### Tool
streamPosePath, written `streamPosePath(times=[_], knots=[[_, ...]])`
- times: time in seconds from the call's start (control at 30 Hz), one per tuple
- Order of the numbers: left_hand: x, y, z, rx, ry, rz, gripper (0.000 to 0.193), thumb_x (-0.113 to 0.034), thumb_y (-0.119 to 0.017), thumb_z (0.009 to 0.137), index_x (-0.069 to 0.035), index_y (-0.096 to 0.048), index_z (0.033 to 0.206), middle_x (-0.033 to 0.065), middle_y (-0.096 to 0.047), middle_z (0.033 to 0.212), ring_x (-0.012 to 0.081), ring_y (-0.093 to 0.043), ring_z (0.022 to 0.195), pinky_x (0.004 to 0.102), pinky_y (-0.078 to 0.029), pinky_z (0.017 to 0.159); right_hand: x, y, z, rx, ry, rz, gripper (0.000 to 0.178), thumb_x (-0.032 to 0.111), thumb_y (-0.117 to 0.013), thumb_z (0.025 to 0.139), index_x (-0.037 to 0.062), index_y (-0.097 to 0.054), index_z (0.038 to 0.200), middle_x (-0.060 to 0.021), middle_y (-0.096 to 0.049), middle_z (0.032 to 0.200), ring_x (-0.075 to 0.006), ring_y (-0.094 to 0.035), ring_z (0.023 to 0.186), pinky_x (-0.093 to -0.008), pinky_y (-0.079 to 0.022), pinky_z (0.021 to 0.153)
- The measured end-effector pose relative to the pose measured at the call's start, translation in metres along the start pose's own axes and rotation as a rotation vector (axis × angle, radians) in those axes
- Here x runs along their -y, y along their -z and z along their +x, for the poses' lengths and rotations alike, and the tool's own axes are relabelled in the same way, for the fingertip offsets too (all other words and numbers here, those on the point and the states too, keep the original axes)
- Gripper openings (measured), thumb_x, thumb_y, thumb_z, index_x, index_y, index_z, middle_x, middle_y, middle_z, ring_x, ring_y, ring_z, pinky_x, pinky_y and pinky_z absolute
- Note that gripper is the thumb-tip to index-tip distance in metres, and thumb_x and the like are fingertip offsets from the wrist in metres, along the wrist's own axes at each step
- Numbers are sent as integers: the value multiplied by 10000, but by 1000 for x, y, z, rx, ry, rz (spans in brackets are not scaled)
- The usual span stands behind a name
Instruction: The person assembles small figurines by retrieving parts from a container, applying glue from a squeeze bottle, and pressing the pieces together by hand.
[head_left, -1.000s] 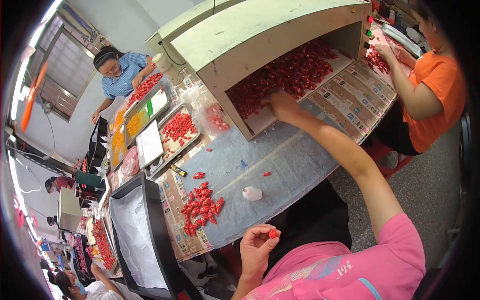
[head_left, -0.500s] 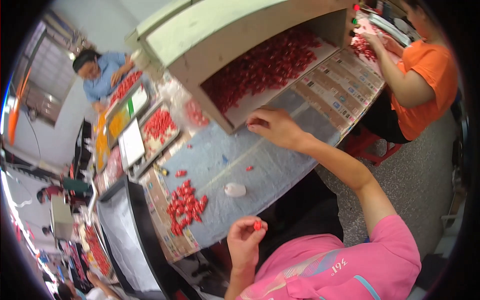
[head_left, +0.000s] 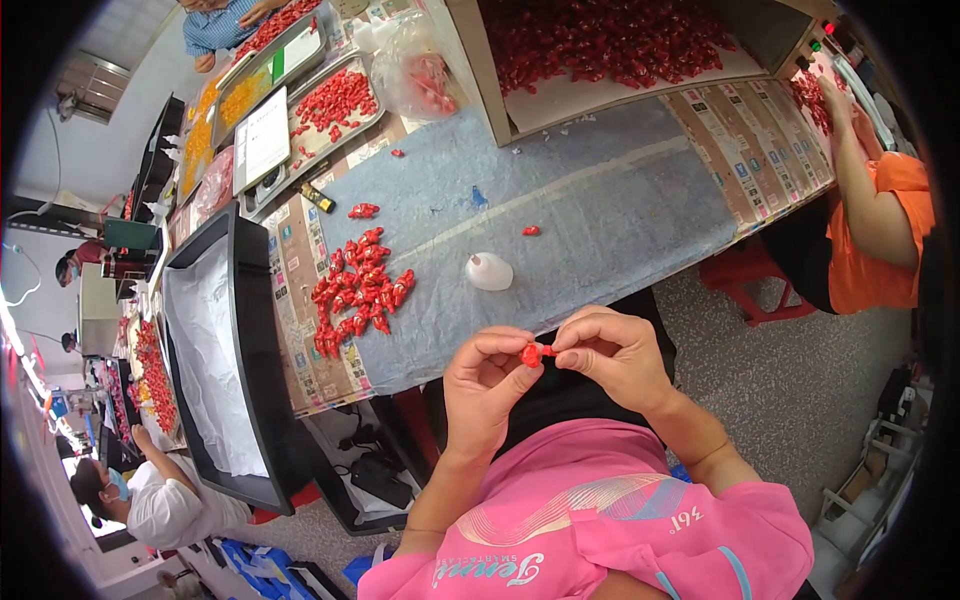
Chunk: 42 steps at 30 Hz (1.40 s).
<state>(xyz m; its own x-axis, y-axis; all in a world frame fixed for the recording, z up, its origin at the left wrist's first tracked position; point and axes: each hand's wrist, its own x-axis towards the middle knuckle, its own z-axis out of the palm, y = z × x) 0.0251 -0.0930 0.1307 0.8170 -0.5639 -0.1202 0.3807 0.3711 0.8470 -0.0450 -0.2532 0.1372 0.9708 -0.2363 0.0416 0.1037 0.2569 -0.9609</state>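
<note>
A long desk (head_left: 600, 230) under a blue-grey cover carries a box (head_left: 600, 60) full of red pieces, a black tray (head_left: 250, 340) lined with white sheet, a pile of red pieces (head_left: 358, 292) and a small white bottle (head_left: 489, 271). Below its near edge, the left hand (head_left: 485, 385) and right hand (head_left: 620, 355) pinch one small glossy red piece (head_left: 533, 353) between their fingertips.

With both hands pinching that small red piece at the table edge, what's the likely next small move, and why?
Probably a press or twist to join it: the left hand and right hand meet fingertip to fingertip on the small red piece, held over the lap. The red pile on the blue sheet suggests it would then be set there.
</note>
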Motion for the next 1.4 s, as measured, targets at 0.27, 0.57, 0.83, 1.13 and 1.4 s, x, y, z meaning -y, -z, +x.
streamPosePath(times=[0.27, 0.57, 0.83, 1.13, 1.4], knots=[[4, -4, -3, 33, -111, 157, 237, 128, -649, 763, 6, -601, 960, 103, -564, 1035, 156, -585, 941, 263, -493, 833, 5, -1, -5, -21, -20, -132, 115, 34, -670, 815, -13, -666, 920, -89, -623, 932, -121, -607, 809, -225, -498, 691], [5, -5, -5, 36, -387, 615, 261, 131, -689, 708, -3, -627, 924, 105, -589, 988, 178, -591, 907, 270, -489, 797, 13, 3, -3, 12, 160, -434, 99, 5, -666, 790, -4, -662, 888, -93, -634, 846, -172, -626, 757, -263, -492, 656], [4, -8, -8, 4, -448, 757, 244, 117, -722, 678, -19, -682, 877, 92, -623, 928, 168, -621, 844, 239, -507, 720, 14, 5, -4, 25, 165, -456, 78, -11, -653, 787, -7, -650, 865, -102, -626, 829, -196, -628, 745, -272, -493, 643], [8, -14, -9, -55, -545, 798, 201, 94, -736, 683, -22, -690, 841, 87, -641, 893, 157, -627, 807, 230, -506, 693, 13, 7, -4, 29, 188, -459, 83, -4, -662, 780, -4, -647, 862, -101, -621, 830, -201, -624, 736, -274, -490, 633], [3, -15, -8, -19, -323, 568, 225, 90, -707, 717, -3, -680, 920, 106, -616, 985, 156, -611, 878, 234, -500, 731, 18, 10, -4, 33, 177, -462, 80, 12, -650, 805, -1, -646, 884, -97, -625, 848, -188, -624, 755, -269, -492, 655]])
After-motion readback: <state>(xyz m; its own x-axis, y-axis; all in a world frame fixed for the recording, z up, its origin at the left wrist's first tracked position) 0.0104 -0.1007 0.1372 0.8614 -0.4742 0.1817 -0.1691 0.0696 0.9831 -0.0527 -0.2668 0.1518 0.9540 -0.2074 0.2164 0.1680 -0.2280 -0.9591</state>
